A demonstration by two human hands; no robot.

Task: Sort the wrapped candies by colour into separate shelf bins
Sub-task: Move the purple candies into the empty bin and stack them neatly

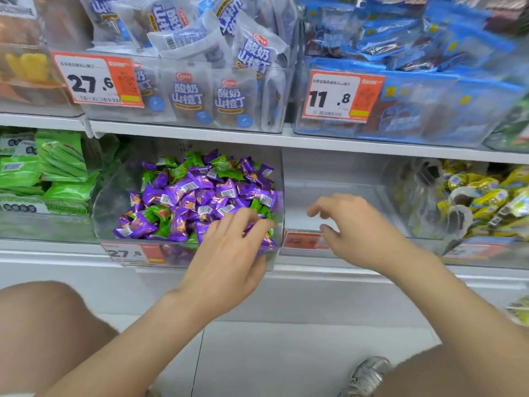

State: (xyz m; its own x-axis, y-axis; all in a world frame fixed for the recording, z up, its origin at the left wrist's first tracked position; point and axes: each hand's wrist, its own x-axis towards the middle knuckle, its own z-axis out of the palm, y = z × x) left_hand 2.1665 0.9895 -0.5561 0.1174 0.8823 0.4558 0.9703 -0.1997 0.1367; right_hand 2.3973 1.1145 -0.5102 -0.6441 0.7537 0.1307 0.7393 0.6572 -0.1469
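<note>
- Left hand (pixel 229 253), palm down, fingertips in clear plastic bin (pixel 106 202) of purple and green wrapped candies (pixel 194 196); grip unclear.
- Right hand (pixel 360 230) hovers, fingers loosely apart, empty.

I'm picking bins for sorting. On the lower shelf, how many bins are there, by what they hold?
Bin of purple and green candies: 1
Bin showing nothing inside: 1
Bin of yellow sweets: 1
Bin of green packets: 1
Total: 4

Left hand (pixel 229 253) fingers (pixel 243 219) hide any grip on the candies (pixel 186 196); red price tag (pixel 303 240) blurred.
</note>
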